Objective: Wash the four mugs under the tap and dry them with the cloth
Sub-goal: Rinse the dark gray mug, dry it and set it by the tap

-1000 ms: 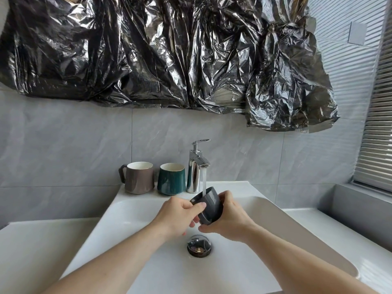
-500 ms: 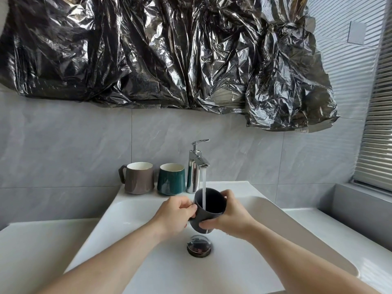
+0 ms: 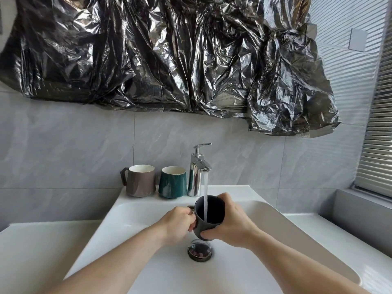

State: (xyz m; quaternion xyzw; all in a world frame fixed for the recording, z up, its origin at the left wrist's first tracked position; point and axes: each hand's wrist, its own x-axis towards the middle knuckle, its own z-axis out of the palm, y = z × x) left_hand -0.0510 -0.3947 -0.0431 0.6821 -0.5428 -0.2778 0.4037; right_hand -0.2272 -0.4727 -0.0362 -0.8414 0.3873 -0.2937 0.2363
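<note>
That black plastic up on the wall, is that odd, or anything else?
Yes: crumpled black plastic sheeting covers the wall above the tap, its right end sagging. Otherwise nothing stands out; water runs cleanly into the dark mug.

We cannot see the handle of the dark mug (image 3: 209, 217); the left hand (image 3: 177, 227) covers it. The right hand (image 3: 230, 224) hides the mug's right wall and base. Both forearms run off the lower edge of the frame. The black plastic sheet (image 3: 161, 56) is cut by the top edge and conceals whatever hangs behind it. The green mug (image 3: 172, 183) shows no handle from here.
</note>
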